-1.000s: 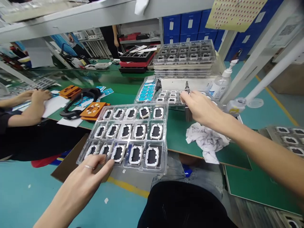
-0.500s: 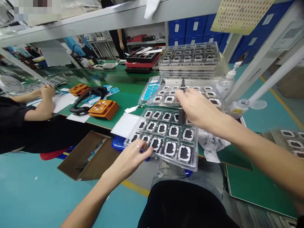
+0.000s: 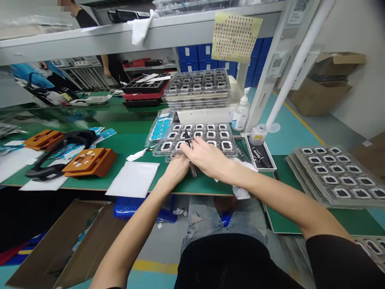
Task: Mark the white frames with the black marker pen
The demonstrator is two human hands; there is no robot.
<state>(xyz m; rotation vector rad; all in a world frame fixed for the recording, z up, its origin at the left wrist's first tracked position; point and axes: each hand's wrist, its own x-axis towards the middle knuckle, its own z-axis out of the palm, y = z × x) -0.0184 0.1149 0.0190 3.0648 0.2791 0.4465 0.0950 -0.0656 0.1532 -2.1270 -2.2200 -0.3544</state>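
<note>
A clear blister tray (image 3: 214,135) of white-framed black parts lies on the green bench (image 3: 126,140). My left hand (image 3: 177,168) grips its near edge, fingers partly hidden under my right hand. My right hand (image 3: 207,157) rests over the tray's front left corner, shut on a dark pen-like tool (image 3: 193,171) whose tip points up over the parts. Whether a second tray lies beneath is hard to tell.
Behind it stand a stack of filled trays (image 3: 198,83), a pump bottle (image 3: 241,114) and a small bottle (image 3: 257,136). Another tray stack (image 3: 331,176) lies right. A blue sticker sheet (image 3: 161,129), white sheet (image 3: 134,179), orange fixtures (image 3: 87,161) and black band (image 3: 57,151) lie left. A cardboard box (image 3: 60,241) sits below.
My left hand carried its tray from over the floor up onto the bench, to the tray by my right hand. The view swung right, and the co-worker's arms on the left are out of view.
</note>
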